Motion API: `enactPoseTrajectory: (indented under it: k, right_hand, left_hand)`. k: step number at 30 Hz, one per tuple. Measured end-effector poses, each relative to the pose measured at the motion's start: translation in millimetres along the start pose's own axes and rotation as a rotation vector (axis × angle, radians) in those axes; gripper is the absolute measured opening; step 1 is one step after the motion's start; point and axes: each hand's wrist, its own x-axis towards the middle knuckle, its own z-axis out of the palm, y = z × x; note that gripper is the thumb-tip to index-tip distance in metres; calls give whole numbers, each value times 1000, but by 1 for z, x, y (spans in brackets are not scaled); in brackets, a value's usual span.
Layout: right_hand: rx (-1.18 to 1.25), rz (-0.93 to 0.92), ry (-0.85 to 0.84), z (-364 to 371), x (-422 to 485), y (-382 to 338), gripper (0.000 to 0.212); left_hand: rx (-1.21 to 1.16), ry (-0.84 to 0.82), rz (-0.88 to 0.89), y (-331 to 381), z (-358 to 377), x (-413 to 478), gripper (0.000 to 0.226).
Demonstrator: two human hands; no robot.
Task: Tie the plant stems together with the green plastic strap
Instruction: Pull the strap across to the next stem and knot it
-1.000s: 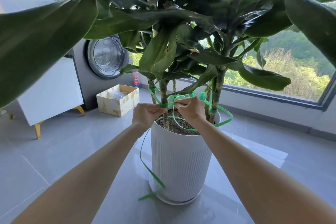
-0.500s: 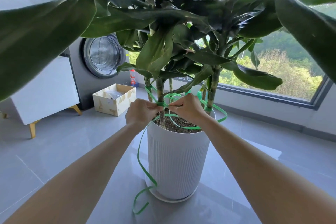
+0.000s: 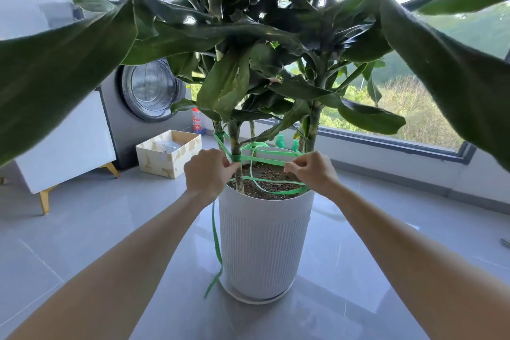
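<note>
A large leafy plant stands in a white ribbed pot [image 3: 265, 240] on the floor, with several thin stems [image 3: 236, 143] rising from the soil. A green plastic strap [image 3: 262, 159] is wound around the front stem and stretches across to the stems on the right, with loose loops over the soil. My left hand [image 3: 207, 174] pinches the strap at the wrapped front stem. To the right, above the pot's rim, my right hand [image 3: 311, 170] pinches the strap, which runs taut between the hands. A free strap end hangs down the pot's left side to the floor.
A cardboard box [image 3: 168, 153] sits on the grey tiled floor left of the pot, in front of a washing machine [image 3: 146, 91] and a white cabinet [image 3: 66, 146]. A bottle [image 3: 196, 121] stands behind. A low window sill [image 3: 386, 141] runs behind the pot. Big leaves hang overhead.
My right hand has moved right, away from the left hand, drawing the strap out taut across the pot. The hanging strap end has been pulled straighter along the pot.
</note>
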Motion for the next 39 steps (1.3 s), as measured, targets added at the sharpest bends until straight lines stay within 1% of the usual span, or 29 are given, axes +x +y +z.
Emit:
enactPoseTrajectory:
  k: [3,5,7,9,11,12,15,18,21,23,25,27,30,32,34,37,39]
  right_hand:
    - [-40,44,56,-7,-5,11,20]
    - [-32,82,87,-11,-6,16,18]
    - [-29,108,116,-14,-8,18,18]
    - [-20,120,138,-14,-10,20,17]
    - [-5,138,165,-14,-11,20,18]
    - [4,146,180,-13,-11,19,19]
    - [49,165,216,-12,-13,18,18]
    - [113,162,218,-9,-15,21,17]
    - [217,154,206,-8,-14,25,18]
    - [310,194,230,-8,-10,29,17]
    - [432,273,259,-11,-5,34,14]
    - [534,320,206,-12,1,37,16]
    - [645,310,-26,-11,5,32,27]
    - [703,324,-122,-9,8,27,31]
    - [814,389,-123,-8,13,24,26]
    - [989,492,-75,-8,16,26,14]
    - [1005,503,-18,-8,17,31,7]
  left_hand:
    - [46,35,107,8,3,-7,42]
    - [-31,26,208,16,6,-7,36]
    - [-110,-26,291,27,10,-5,25]
    - [-107,-101,324,38,18,-4,31]
    - [-101,-169,292,47,27,-2,39]
    - [-129,-205,259,51,31,-2,39]
    - [-241,-275,181,60,39,2,29]
    - [-323,-282,123,68,46,7,18]
    - [-388,-262,81,71,52,12,16]
    - [-402,-240,75,71,56,13,16]
    - [-413,-227,74,71,59,14,14]
    - [-428,-231,71,71,62,16,10]
    - [-435,-253,60,70,66,18,7]
    - [-416,-253,68,69,67,18,5]
    - [-395,-253,80,68,67,19,4]
    - [-397,-263,83,66,68,19,3]
    - [-392,-267,92,65,68,19,4]
